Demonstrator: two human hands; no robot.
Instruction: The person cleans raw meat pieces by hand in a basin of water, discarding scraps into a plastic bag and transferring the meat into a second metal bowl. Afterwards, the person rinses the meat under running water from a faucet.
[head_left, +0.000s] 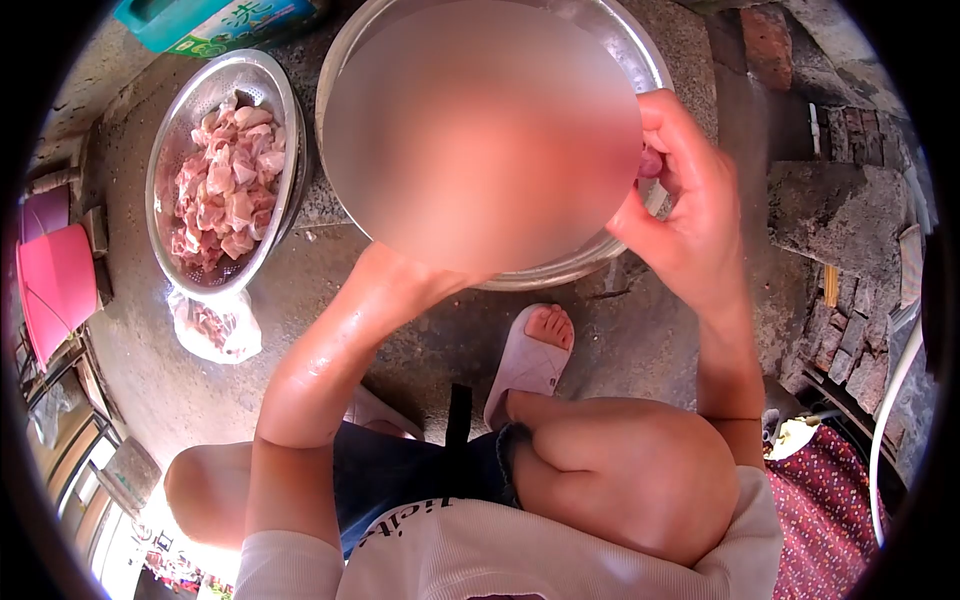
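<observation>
A large metal basin [548, 275] stands in front of me, and a wide blur hides most of its inside. My left hand [430, 268] reaches over its near rim; its fingers are lost in the blur. At the basin's right side my right hand [690, 195] is curled, thumb and fingers bent towards each other. A small pinkish shape shows between them, but I cannot make out what they grip. Left of the basin, a perforated metal colander [168, 150] holds many cut pieces of raw meat [230, 185].
A clear plastic bag [222, 335] with pinkish contents lies below the colander. A teal detergent container [225, 22] stands at the top left. The pink bucket [60, 285] is at far left, with stacked bricks [845, 330] to the right. My slippered foot [532, 360] is near the basin.
</observation>
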